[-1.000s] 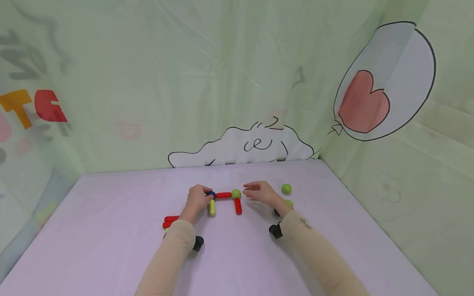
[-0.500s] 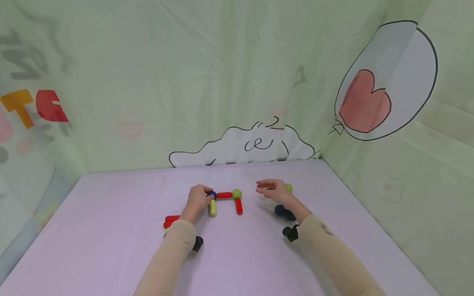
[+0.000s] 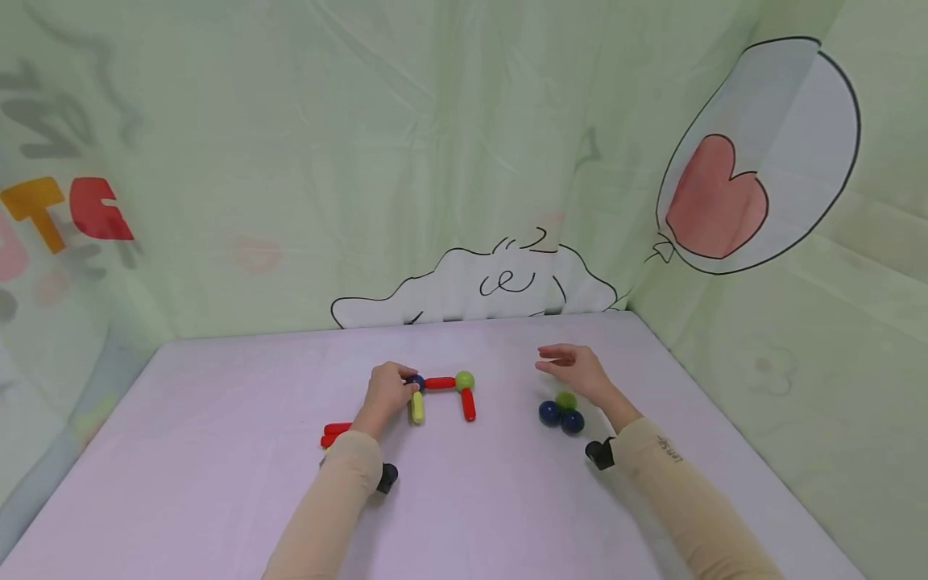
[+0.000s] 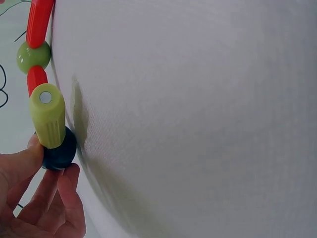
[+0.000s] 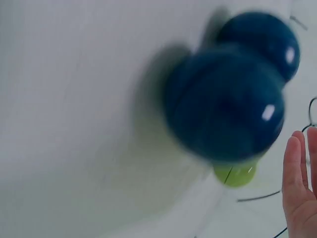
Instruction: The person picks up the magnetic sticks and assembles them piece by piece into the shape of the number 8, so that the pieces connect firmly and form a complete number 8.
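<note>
A small frame of sticks and balls lies on the lilac table [image 3: 217, 483]. It is a dark blue ball [image 3: 414, 380], a red stick [image 3: 438, 383], a green ball [image 3: 465, 379], a second red stick [image 3: 468, 404] and a yellow stick [image 3: 416, 408]. My left hand [image 3: 406, 387] pinches the blue ball [image 4: 59, 151] at the frame's corner, just above the yellow stick [image 4: 47, 119]. My right hand [image 3: 548, 359] hovers with relaxed, straight fingers [image 5: 297, 188] and holds nothing. It hangs just behind a loose green ball [image 3: 566, 399] and two dark blue balls [image 3: 549, 413].
Red sticks [image 3: 335, 433] lie beside my left forearm. A green printed curtain [image 3: 464, 161] walls the table at the back and on the right. The two blue balls [image 5: 225, 99] touch each other, with the green ball [image 5: 237, 174] behind them.
My right hand has drawn away from the frame's green ball and moved right, uncovering the two blue balls. My left hand has kept its pinch on the blue ball.
</note>
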### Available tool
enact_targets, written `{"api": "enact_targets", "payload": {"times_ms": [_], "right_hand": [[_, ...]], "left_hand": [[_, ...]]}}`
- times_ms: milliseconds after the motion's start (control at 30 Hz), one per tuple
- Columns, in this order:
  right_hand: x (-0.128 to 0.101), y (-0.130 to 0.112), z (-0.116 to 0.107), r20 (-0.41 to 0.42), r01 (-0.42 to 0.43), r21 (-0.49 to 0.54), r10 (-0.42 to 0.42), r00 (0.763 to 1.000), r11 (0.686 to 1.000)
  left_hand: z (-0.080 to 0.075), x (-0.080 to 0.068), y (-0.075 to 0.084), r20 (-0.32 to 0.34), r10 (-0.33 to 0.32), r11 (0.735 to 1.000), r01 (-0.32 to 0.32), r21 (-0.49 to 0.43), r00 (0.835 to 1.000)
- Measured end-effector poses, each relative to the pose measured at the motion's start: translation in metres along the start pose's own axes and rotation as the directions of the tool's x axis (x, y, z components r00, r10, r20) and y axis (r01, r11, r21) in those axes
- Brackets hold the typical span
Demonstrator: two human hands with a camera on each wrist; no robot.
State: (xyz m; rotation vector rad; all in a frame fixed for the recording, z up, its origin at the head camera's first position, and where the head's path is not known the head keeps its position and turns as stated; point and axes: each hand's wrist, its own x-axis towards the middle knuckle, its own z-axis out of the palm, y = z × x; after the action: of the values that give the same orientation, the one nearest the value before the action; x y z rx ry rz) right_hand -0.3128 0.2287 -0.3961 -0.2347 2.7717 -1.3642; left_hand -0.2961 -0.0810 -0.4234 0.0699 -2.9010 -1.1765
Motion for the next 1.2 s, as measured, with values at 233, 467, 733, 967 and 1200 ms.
{"api": "enact_targets", "payload": {"times_ms": [233, 467, 733, 967, 1200], "right_hand": [[0.007, 0.015, -0.014, -0.027, 0.010, -0.026, -0.011, 1.000, 1.000], [0.017, 0.023, -0.018, -0.045, -0.020, -0.053, 0.018, 0.999, 0.998], [0.022, 0.032, -0.016, -0.035, -0.105, -0.121, 0.101, 0.994, 0.987], [0.023, 0.039, -0.015, -0.001, -0.161, -0.139, 0.162, 0.987, 0.977], [0.019, 0.036, -0.015, -0.014, -0.175, -0.162, 0.175, 0.984, 0.971]], "left_hand": [[0.000, 0.000, -0.001, 0.010, -0.009, 1.000, 0.009, -0.016, 1.000], [-0.005, 0.000, 0.000, 0.010, -0.051, 0.999, 0.051, -0.020, 0.999], [-0.004, 0.002, -0.001, 0.035, -0.051, 0.999, 0.052, -0.016, 0.998], [-0.002, 0.002, 0.000, 0.035, -0.042, 0.999, 0.043, -0.021, 0.999], [-0.001, 0.002, 0.001, 0.029, -0.036, 0.999, 0.037, -0.023, 0.999]]}}
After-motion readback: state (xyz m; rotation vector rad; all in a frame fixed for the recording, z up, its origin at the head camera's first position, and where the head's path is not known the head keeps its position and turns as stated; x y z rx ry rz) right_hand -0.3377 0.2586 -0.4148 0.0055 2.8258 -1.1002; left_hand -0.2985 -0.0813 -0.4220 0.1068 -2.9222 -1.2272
